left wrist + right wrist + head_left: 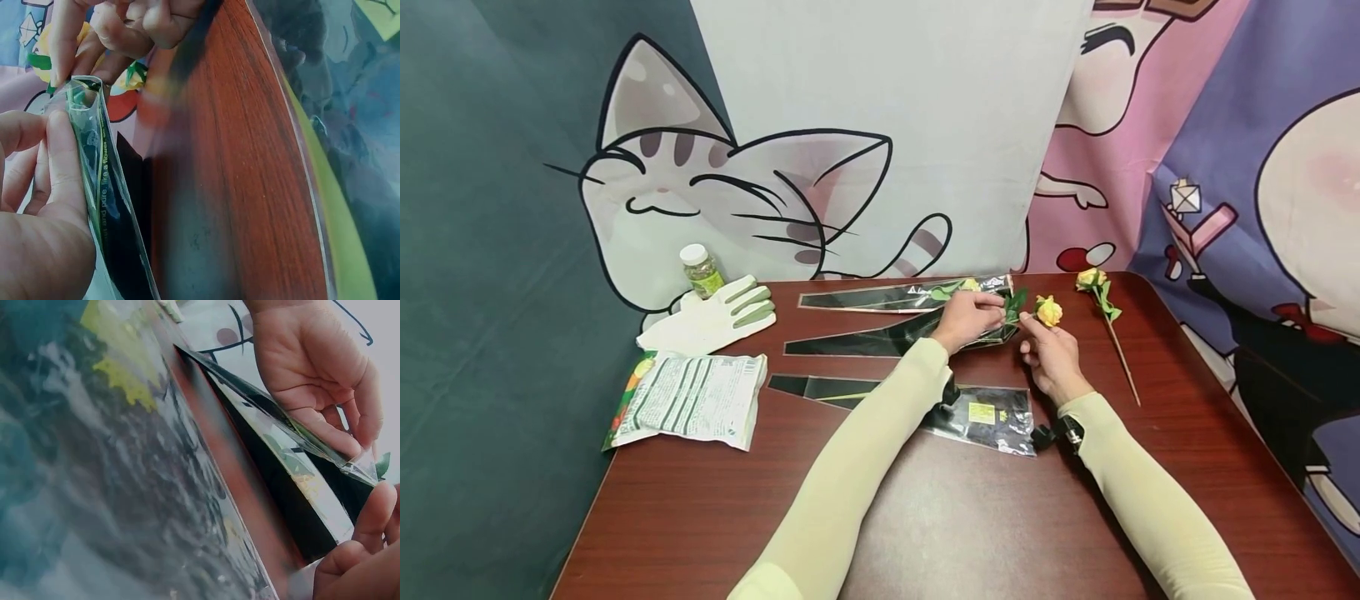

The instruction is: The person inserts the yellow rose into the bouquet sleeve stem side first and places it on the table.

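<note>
My left hand (967, 320) pinches the mouth of a flower sleeve (850, 342), black with a clear front, and holds that end raised off the table. In the left wrist view the sleeve's opening (87, 94) gapes beside the thumb, with printed lettering along its edge. My right hand (1054, 358) holds a yellow artificial rose (1048, 311) by its stem between thumb and fingers, right at that opening. Green leaves (1015, 305) stick out between the two hands. The stem's lower part is hidden by the sleeve and the left hand.
Behind lies another sleeve (865, 297) with a yellow rose inside; a third sleeve (1015, 417) lies in front, under the left forearm. A loose yellow rose (1116, 342) rests at right. At left are white gloves (700, 325), a lidded jar (702, 271) and a printed bag (692, 400).
</note>
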The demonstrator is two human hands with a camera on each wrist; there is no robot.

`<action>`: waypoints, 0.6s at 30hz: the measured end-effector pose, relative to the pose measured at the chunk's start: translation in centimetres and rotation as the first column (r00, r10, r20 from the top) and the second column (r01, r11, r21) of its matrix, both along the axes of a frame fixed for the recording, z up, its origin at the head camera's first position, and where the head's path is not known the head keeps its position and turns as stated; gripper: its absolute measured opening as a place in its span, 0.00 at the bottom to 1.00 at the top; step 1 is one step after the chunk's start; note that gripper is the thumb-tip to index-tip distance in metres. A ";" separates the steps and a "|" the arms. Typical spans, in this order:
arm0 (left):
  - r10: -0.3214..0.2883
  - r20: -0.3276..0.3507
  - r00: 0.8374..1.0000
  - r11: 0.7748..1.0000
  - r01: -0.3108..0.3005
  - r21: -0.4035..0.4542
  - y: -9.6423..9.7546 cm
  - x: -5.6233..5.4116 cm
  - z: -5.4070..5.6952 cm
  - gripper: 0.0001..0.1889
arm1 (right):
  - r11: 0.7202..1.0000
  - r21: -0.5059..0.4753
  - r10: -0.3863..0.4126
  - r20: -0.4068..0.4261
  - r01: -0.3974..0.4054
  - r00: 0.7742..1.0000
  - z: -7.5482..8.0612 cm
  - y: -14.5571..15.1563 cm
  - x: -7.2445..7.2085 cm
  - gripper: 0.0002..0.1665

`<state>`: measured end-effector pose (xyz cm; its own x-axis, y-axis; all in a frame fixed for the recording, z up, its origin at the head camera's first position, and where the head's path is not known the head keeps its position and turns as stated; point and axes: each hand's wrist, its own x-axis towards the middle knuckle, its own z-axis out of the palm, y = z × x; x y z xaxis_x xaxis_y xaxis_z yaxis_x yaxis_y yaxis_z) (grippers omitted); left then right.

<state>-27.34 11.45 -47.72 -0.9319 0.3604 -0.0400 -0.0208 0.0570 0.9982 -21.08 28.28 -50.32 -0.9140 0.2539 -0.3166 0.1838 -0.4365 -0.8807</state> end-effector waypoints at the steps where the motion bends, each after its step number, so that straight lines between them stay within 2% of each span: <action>1: 0.001 -0.002 1.000 1.000 -0.001 -0.002 0.0 0.0 0.0 0.11 | 1.000 -0.027 0.003 -0.012 -0.003 1.000 0.0 0.0 0.0 0.11; 4: -0.003 -0.006 1.000 1.000 0.003 -0.011 -0.1 0.0 -0.2 0.11 | 0.995 -0.092 0.023 -0.056 -0.028 0.998 -0.1 0.2 0.0 0.06; 6: -0.005 -0.009 1.000 1.000 0.005 -0.014 -0.2 0.0 -0.3 0.12 | 0.994 -0.094 0.048 -0.089 -0.057 0.995 -0.1 0.3 0.1 0.05; 8: -0.003 -0.014 1.000 1.000 0.002 -0.023 -0.3 -0.1 -0.5 0.12 | 0.992 -0.088 0.083 -0.122 -0.094 0.989 -0.1 0.5 0.1 0.07; 13: 0.010 -0.001 1.000 1.000 -0.010 -0.013 -0.6 -0.2 -0.5 0.11 | 0.974 -0.109 0.175 -0.194 -0.199 0.965 0.0 1.4 0.5 0.05; 18: -0.003 0.028 1.000 1.000 0.002 0.031 -0.8 -0.2 -0.5 0.12 | 0.965 -0.133 0.198 -0.196 -0.226 0.960 0.0 2.3 0.9 0.06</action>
<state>-27.58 10.67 -48.23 -0.9298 0.3641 -0.0547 -0.0486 0.0260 0.9985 -20.19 30.58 -50.31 -0.9868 0.0096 -0.1618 0.1314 -0.5366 -0.8335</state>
